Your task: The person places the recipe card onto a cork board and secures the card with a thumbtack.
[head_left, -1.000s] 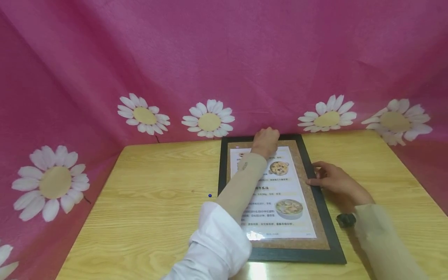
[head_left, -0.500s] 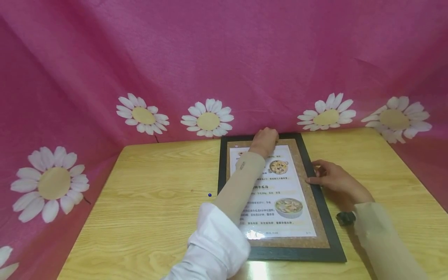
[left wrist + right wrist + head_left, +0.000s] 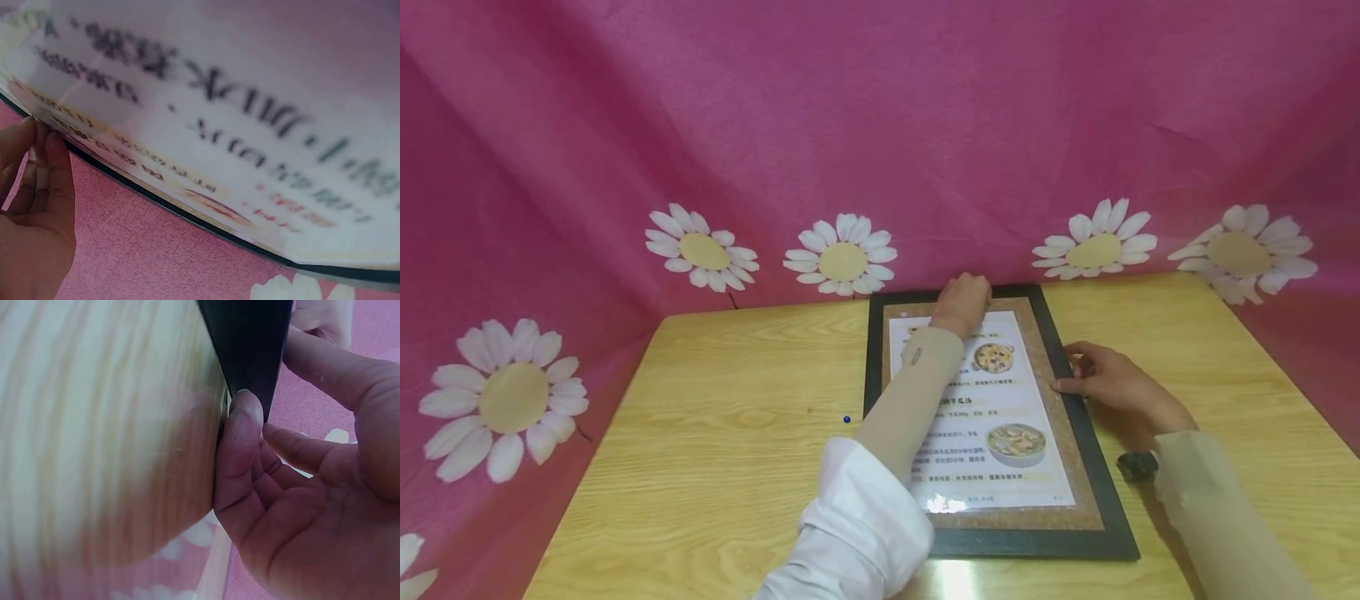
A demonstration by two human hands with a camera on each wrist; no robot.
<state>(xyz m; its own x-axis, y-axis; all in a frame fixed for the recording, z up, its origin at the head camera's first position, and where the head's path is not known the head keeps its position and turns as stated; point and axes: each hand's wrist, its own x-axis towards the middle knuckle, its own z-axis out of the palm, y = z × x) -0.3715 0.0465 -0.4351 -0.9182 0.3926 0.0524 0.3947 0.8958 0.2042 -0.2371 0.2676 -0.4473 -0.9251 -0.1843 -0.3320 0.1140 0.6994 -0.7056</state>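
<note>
A cork board [image 3: 1097, 508] with a black frame lies on the table. A printed recipe sheet [image 3: 962, 433] with food pictures covers most of its cork. My left hand [image 3: 961, 302] reaches across to the board's far edge, its thumb and fingertips pinched together at the sheet's edge in the left wrist view. What they pinch is too small and hidden to make out. At the board's right side, my right hand [image 3: 1116, 387] grips the frame's edge. Its thumb rests on top, and a curled finger [image 3: 240, 431] lies against the outer side in the right wrist view.
A small blue round thing, perhaps a pin [image 3: 847, 419], sits left of the board on the wooden table [image 3: 722, 433]. A tiny pale dot [image 3: 903, 315] shows at the board's far left corner. A pink curtain [image 3: 880, 125] printed with daisies hangs behind and beside the table.
The head view has shifted a little, moving everything slightly left. My left hand has turned or slid only a touch leftward at the far edge. My right hand keeps its hold on the frame.
</note>
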